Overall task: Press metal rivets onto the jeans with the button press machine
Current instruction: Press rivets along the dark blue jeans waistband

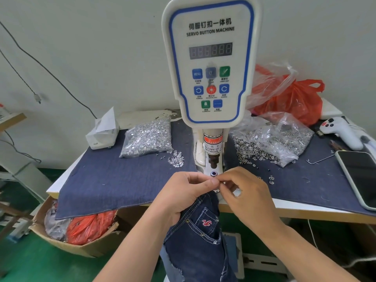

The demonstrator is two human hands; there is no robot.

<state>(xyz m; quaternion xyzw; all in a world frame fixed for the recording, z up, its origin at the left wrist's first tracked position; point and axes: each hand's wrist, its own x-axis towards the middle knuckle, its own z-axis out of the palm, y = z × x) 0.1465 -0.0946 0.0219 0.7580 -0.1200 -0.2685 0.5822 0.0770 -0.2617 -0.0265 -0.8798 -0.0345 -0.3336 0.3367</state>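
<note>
At the centre of the frame the press [210,64] is standing on the table [284,202], its white panel reading "SERVO BUTTON MACHINE" filling the upper middle. Just below its punch, the die [213,173] is showing as a small round ring.

The left hand [183,198] is gripping the jeans [200,239], its fingers curled round the bunched dark denim and its thumb and forefinger pinching the top edge just in front of the die. The right hand [247,192] is meeting it from the right, fingertips pinched together against the left thumb; whether a rivet is sitting between them is too small to tell. The jeans are hanging from the hands down off the table edge into the lower middle of the frame, a pocket with red embroidery facing up.

Left of the press a bag of rivets [147,137] is lying on a denim cloth [114,180], with loose ones beside it. Right of the press a second bag [272,139] is lying open. A phone [359,176] is lying at the right edge.
</note>
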